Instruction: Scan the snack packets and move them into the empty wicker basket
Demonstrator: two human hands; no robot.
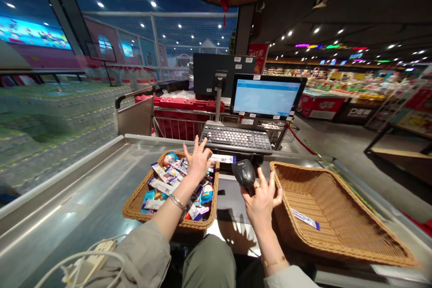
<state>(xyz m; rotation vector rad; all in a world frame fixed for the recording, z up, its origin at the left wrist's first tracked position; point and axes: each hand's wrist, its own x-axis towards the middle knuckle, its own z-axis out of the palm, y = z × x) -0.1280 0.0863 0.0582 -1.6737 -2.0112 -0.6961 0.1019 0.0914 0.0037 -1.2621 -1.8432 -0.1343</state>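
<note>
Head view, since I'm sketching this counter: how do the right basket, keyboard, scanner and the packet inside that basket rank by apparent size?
1. Right basket, enlarged partly by nearness to the camera
2. Keyboard
3. Scanner
4. Packet, much narrower than the scanner, though roughly as long

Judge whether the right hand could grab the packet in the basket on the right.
Probably not yet: the right hand seems occupied by the scanner, and the side of the basket stands between, although the packet lies uncovered.

Supermarket checkout, metal counter (84, 207), till screen (268, 98), keyboard (236, 137), barcode scanner (243, 173), stacked bottled drinks (50, 119), lit goods displays (324, 80) beyond
</note>
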